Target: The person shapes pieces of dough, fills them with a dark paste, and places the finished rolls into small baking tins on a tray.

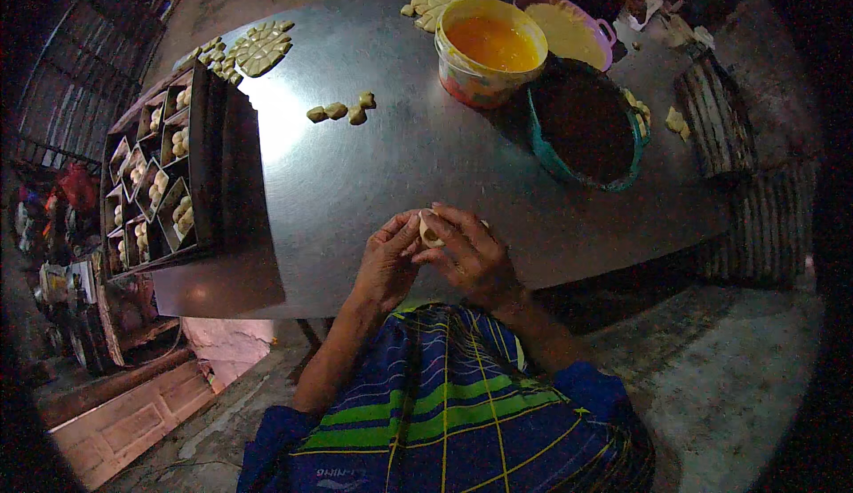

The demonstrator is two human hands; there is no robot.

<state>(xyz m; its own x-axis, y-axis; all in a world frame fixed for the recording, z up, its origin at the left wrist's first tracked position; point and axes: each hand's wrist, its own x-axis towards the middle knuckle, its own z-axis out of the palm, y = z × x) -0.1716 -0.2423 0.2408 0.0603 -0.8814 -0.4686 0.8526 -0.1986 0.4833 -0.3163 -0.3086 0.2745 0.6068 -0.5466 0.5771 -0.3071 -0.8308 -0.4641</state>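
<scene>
Over the near edge of the metal table point(382, 169), my left hand point(389, 258) and my right hand point(475, 258) meet around a small pale piece of dough point(428, 229). A dark spot shows in the dough's middle; whether it is a hollow or a filling I cannot tell. Both hands have their fingers closed on it, the right fingers curling over its top and side. Farther off on the table lie several small shaped dough pieces point(334, 112).
At left stands a dark tray point(213, 173) of tins holding dough balls. Clustered dough pieces point(259, 47) lie behind it. Toward the far right are a bucket point(480, 89) of orange mixture, a teal-rimmed tub point(539, 151) with dark contents and a purple basin point(608, 35) holding something pale.
</scene>
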